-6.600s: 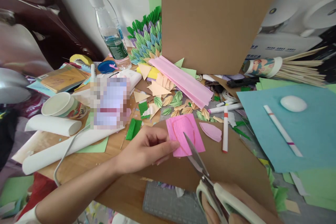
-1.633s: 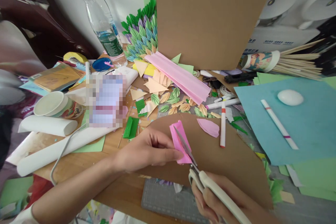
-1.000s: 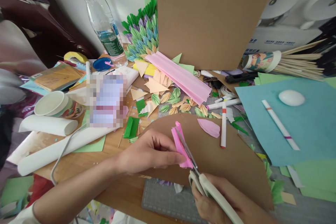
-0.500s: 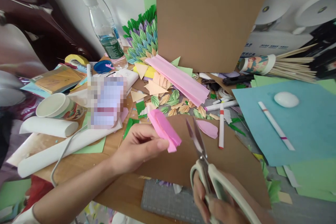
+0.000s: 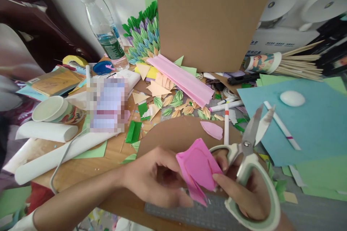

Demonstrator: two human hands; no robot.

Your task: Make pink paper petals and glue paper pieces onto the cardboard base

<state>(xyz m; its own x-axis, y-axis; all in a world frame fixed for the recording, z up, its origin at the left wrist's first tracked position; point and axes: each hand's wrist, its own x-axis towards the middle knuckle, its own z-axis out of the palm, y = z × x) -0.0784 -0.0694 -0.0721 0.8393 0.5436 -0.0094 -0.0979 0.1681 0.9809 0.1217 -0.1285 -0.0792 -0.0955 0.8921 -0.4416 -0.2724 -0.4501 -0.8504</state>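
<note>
Pink paper piece [image 5: 199,166] front and centre, held up just above the near edge of the brown card sheet [image 5: 173,133], rounded end away from the person, narrow tail dropping toward the grey cutting mat [image 5: 187,214]. Left hand [image 5: 154,178] comes in from the left and is closed on it, fingers curled under the lower left edge. Right hand [image 5: 244,191] is on the other side, fingertip touching the paper's right edge, the other fingers threaded through the loops of the scissors [image 5: 249,155]. The blades stand apart and point up and to the right, away from the paper, over the blue sheet [image 5: 311,130]. So the handles are beside the paper and the cutting edges are clear of it. A cut petal [image 5: 211,130] lies further back on the card, just beside a marker [image 5: 226,124]
</note>
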